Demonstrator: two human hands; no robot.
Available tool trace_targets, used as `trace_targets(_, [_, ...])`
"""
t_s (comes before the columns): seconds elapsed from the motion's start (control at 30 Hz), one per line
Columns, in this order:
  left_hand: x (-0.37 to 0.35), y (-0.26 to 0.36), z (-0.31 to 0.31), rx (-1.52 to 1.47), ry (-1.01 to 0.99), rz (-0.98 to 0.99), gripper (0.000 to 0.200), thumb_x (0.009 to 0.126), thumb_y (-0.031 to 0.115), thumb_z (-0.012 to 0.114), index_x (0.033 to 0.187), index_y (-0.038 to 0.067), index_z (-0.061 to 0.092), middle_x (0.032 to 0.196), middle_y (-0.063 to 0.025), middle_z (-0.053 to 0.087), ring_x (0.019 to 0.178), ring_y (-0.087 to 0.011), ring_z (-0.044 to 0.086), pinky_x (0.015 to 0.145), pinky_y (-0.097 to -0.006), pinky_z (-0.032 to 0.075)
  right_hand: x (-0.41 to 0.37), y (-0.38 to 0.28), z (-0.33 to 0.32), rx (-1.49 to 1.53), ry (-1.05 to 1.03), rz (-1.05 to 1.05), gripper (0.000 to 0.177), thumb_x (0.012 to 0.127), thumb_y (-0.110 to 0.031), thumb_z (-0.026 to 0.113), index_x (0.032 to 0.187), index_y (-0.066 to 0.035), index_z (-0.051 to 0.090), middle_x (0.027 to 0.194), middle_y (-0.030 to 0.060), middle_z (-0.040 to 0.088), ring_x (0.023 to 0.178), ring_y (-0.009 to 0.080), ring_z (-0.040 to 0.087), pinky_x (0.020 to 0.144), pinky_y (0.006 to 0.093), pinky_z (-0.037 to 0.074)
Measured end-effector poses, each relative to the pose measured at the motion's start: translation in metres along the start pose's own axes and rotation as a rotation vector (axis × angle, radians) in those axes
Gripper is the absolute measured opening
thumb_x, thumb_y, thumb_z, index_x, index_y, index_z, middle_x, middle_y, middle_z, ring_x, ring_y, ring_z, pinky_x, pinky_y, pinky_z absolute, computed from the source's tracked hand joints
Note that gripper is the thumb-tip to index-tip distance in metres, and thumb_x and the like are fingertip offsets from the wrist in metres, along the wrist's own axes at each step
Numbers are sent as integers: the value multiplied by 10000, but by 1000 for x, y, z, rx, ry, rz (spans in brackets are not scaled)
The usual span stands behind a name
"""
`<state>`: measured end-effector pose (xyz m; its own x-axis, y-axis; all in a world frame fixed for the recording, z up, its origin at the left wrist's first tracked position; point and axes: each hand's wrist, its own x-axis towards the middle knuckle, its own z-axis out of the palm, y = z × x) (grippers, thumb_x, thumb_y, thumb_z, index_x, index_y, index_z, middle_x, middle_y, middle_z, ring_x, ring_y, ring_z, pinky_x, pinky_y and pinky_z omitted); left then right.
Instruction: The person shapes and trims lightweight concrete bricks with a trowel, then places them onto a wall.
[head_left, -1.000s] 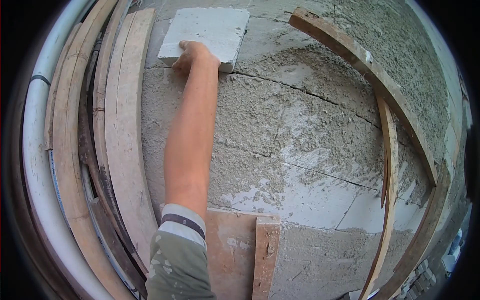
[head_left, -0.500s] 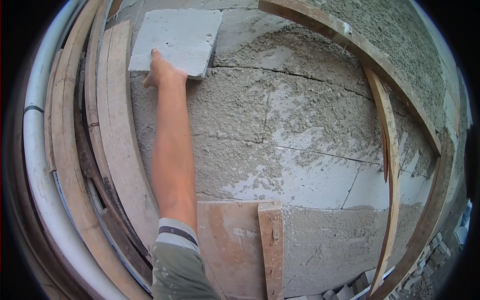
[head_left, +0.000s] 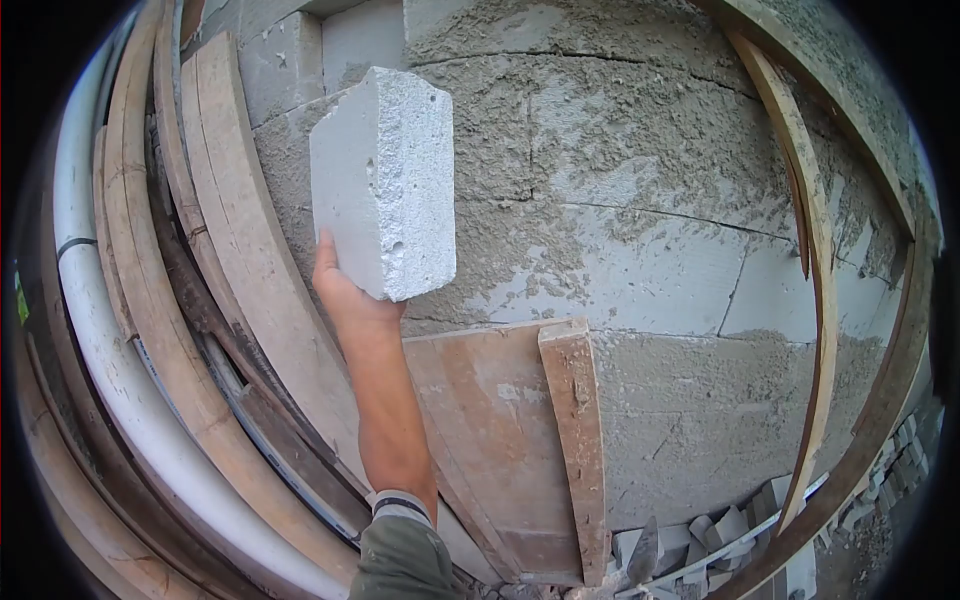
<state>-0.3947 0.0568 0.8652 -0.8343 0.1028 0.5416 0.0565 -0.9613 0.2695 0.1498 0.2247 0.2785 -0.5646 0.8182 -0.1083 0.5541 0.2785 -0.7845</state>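
Observation:
A pale block of aerated concrete (head_left: pixel 345 190) is held up before the wall, with its smooth face to the left and a rough, broken-looking face to the right. From below, my left hand (head_left: pixel 355 300) is closed on its lower end. The thumb lies along the smooth face, while the other fingers are hidden behind or beneath the block. My right hand is out of view. Behind stands a wall (head_left: pixel 650 265) of large pale blocks, partly covered in rough grey mortar. A recess (head_left: pixel 362 42) shows in the wall above the held block.
Wooden planks (head_left: pixel 235 170) and a white pipe (head_left: pixel 95 310) stand along the left. A board (head_left: pixel 480 410) with a wooden batten (head_left: pixel 575 440) leans low against the wall. Timber braces (head_left: pixel 825 330) cross the right side. Broken block pieces (head_left: pixel 730 530) lie at lower right.
My left hand has brought the block down from the upper wall and turned it, so its rough side shows. The recess behind it is now exposed. The view has shifted.

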Motion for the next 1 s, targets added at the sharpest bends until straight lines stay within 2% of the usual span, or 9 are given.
trace_targets(0.17, [-113, -7, -26, -13, 107, -143, 484, 1028, 320, 422, 1377, -9, 487, 1309, -172, 599, 1178, -316, 601, 994, -468, 493, -15, -56, -11, 375, 32, 225, 266, 810, -157, 762, 880, -6, 554, 573, 49, 547, 415, 144, 498, 388, 334, 411])
trace_targets(0.3, [-240, -24, -54, 216, 268, -181, 527, 1007, 346, 479, 1389, -17, 474, 1320, -183, 581, 1178, -334, 586, 1019, -467, 470, -61, -40, -27, 369, -34, 180, 291, 821, -193, 764, 908, 2, 568, 637, 27, 561, 491, 108, 501, 446, 298, 417])
trace_targets(0.33, [-276, -28, -57, 308, 340, -229, 543, 999, 351, 501, 1394, -19, 469, 1322, -186, 575, 1179, -342, 580, 1027, -467, 462, -85, -20, -31, 488, -69, 328, 308, 821, -214, 775, 915, -4, 570, 640, 25, 559, 500, 104, 500, 450, 295, 418])
trace_targets(0.4, [-349, -32, -76, 390, 315, -466, 565, 989, 335, 535, 1420, -19, 448, 1360, -185, 551, 1226, -354, 550, 1033, -495, 462, -138, 46, -21, 380, 1, 314, 344, 829, -270, 780, 937, -9, 586, 659, 29, 575, 512, 106, 502, 451, 299, 405])
trace_targets(0.47, [-411, -44, -104, 324, 363, -746, 552, 977, 278, 554, 1436, -7, 439, 1391, -182, 544, 1260, -375, 540, 1045, -584, 441, -205, 69, -32, 515, 66, 540, 370, 834, -296, 775, 949, -3, 581, 642, 33, 569, 490, 110, 492, 441, 304, 400])
trace_targets(0.6, [-547, -104, -153, 782, 621, -1352, 502, 928, 248, 622, 1380, 61, 506, 1350, -141, 579, 1226, -368, 564, 1019, -581, 458, -347, 118, -17, 805, 354, 1052, 316, 872, -281, 728, 924, -39, 531, 589, 14, 515, 447, 120, 493, 397, 304, 406])
trace_targets(0.73, [-698, -174, -267, 1071, 451, -1631, 562, 826, 192, 734, 1338, 68, 540, 1288, -126, 607, 1167, -342, 593, 957, -575, 495, -454, 141, 11, 832, 588, 1379, 307, 873, -281, 725, 900, -47, 528, 575, 1, 494, 429, 120, 476, 401, 297, 405])
trace_targets(0.87, [-818, -232, -340, 1331, 571, -1633, 676, 753, 182, 799, 1329, -12, 502, 1265, -182, 598, 1104, -356, 627, 906, -561, 531, -525, 149, 73, 727, 663, 1503, 298, 887, -283, 714, 883, -51, 527, 565, -12, 488, 430, 110, 476, 410, 280, 402])
trace_targets(1.0, [-875, -289, -312, 1662, 640, -1519, 775, 736, 235, 824, 1359, -25, 444, 1286, -225, 575, 1081, -375, 638, 878, -569, 539, -507, 170, 128, 624, 592, 1519, 339, 914, -339, 694, 908, -37, 542, 580, 2, 520, 460, 98, 491, 429, 281, 396])
